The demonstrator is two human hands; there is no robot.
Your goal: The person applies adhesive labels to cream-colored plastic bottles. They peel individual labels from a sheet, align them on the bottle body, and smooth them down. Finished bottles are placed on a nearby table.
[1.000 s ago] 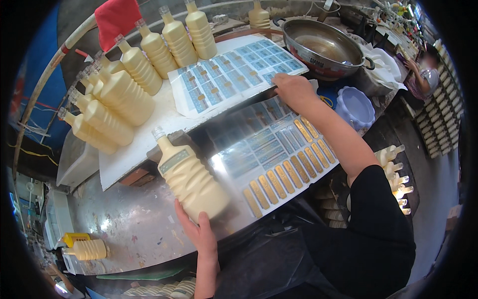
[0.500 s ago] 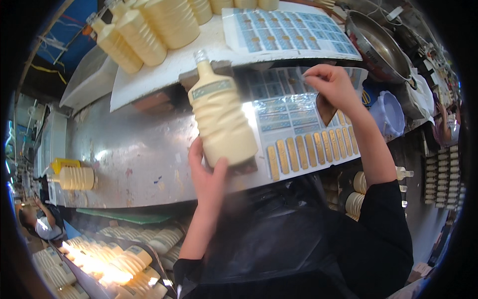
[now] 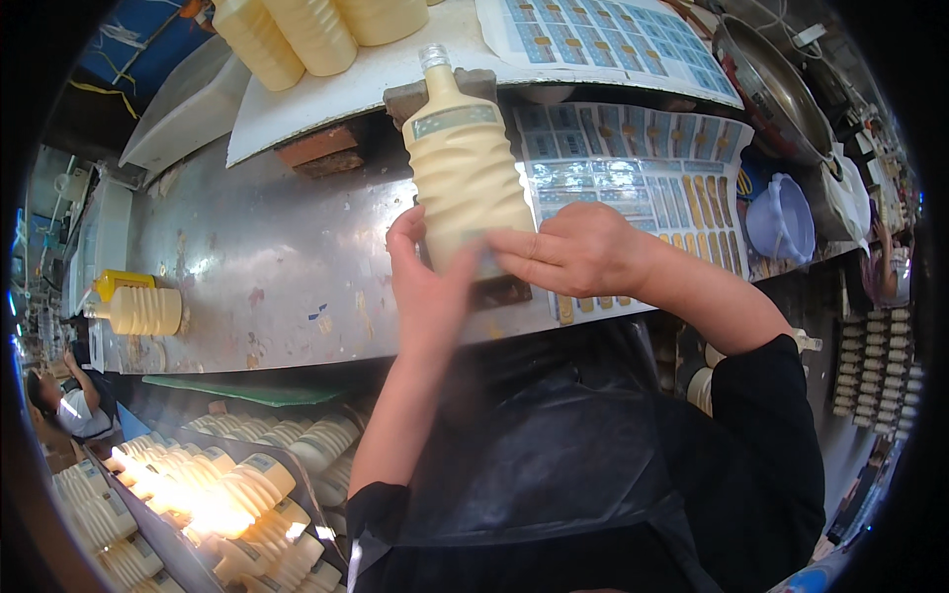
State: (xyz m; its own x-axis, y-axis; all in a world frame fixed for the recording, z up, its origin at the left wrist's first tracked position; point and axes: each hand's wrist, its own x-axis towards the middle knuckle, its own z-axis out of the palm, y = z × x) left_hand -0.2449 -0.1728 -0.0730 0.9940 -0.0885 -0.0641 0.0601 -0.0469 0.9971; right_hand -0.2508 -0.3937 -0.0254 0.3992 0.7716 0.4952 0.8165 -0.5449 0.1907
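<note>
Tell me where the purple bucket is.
The purple bucket is at the right of the head view, below the metal pan, just right of the lower label sheet.

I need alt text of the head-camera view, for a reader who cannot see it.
A person's left hand and right hand are at the lower part of a cream, rippled bottle with a clear top, over a stained metal workbench. Sheets of blue and gold labels lie to the right, near a pale purple tub.
</note>
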